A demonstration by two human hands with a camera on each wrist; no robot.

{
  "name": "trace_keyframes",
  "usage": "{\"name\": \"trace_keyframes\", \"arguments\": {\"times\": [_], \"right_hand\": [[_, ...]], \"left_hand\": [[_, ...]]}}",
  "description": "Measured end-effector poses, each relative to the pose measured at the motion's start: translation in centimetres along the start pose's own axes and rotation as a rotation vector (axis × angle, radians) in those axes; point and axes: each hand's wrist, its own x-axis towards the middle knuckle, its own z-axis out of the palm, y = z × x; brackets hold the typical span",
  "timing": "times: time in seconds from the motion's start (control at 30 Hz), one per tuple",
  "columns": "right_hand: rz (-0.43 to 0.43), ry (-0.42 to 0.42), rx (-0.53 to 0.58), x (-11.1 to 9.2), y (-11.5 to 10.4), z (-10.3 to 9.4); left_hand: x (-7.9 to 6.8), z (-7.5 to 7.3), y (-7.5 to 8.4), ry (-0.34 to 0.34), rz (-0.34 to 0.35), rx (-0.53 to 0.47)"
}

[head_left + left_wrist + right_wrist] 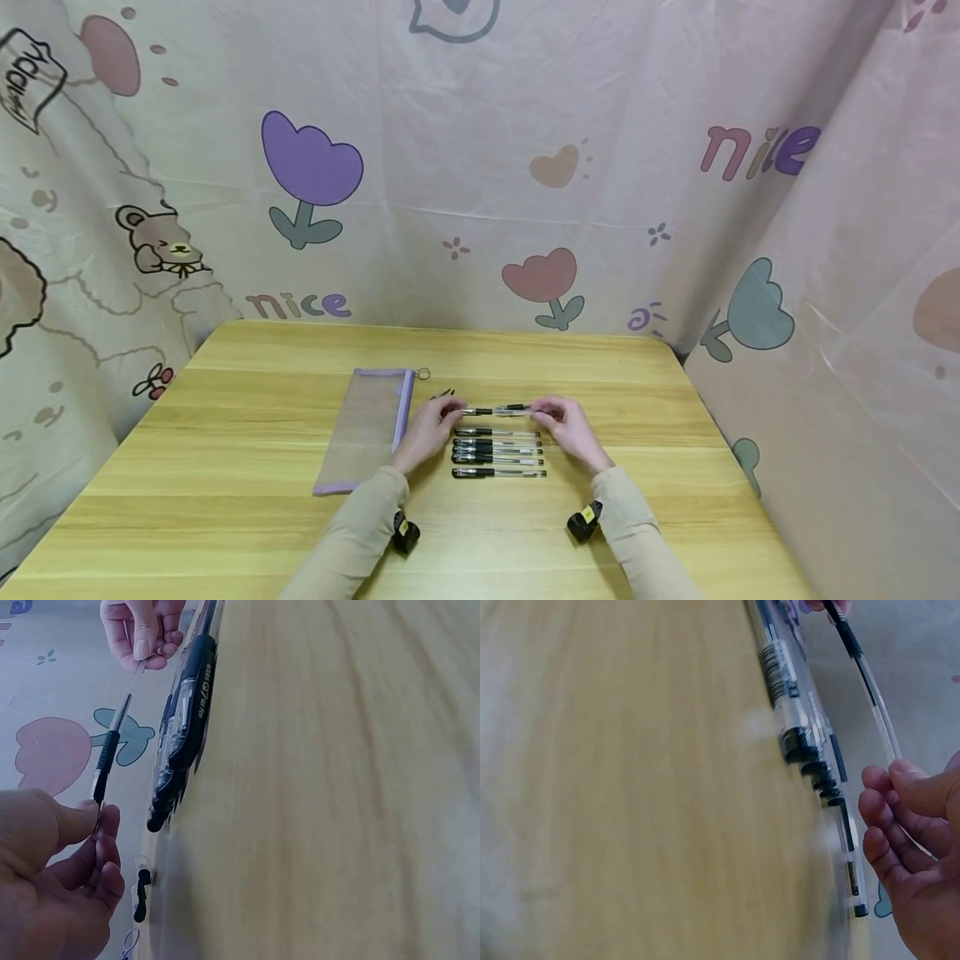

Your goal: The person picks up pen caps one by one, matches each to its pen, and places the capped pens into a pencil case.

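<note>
Both hands share one slim gel pen (pixel 482 412) with a black grip and a clear barrel, level above the table's far middle. At its grip end, my left hand (pixel 429 431) pinches it between thumb and fingers. The right hand (pixel 567 427) pinches the clear far end of the barrel, shown in the right wrist view. Nearer me, several capped black gel pens (pixel 472 473) lie in a stacked row, caps to the left. Another pen (pixel 514 407) lies behind the held one, partly hidden by it. Small black pieces (pixel 142 889) rest beyond the left hand.
A mesh zip pouch (pixel 360 433) with purple edging lies flat left of the pens, its ring (pixel 423 374) at the far corner. The wooden table (pixel 225 467) meets a printed curtain (pixel 450 167) at the back and sides. Black wrist cameras (pixel 406 533) hang at both sleeves.
</note>
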Motion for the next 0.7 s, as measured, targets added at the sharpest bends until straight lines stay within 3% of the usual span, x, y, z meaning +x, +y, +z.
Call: {"name": "trace_keyframes", "arguments": {"times": [0.3,0.47,0.7], "right_hand": [[-0.095,0.041,-0.191,0.14,0.58,0.15],[-0.081,0.038,-0.247,0.24,0.57,0.32],[-0.032,0.018,-0.24,0.44,0.63,0.41]], "left_hand": [[0.63,0.42,-0.05,0.003,0.009,0.141],[0.76,0.7,-0.02,-0.016,0.002,0.197],[0.63,0.82,-0.13,-0.031,0.0,0.216]]}}
